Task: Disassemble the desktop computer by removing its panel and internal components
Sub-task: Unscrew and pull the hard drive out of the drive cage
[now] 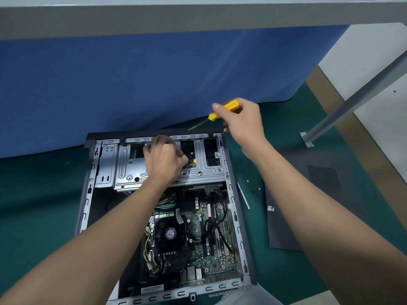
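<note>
Right grip (242, 122) is closed round the yellow handle of the screwdriver (229, 107) and raised above the far right corner of the computer case (88, 194). The shaft slants down-left toward the far rim; whether the tip makes contact cannot be told.

Left grip (164, 159) has its fingers curled and rests on the steel drive cage (130, 168) at the far end of the case. Whether it pinches anything cannot be told.

The case lies on its side on the green table (33, 205), open face up. The motherboard (198, 227), CPU fan (169, 234) and black cables are exposed in the near half.

The far edge sits close against a blue cloth (132, 84). There is open table to the left. To the right lie loose screws (247, 181), then the dark side panel (286, 227) lying flat, well apart from a grey leg (352, 102).
</note>
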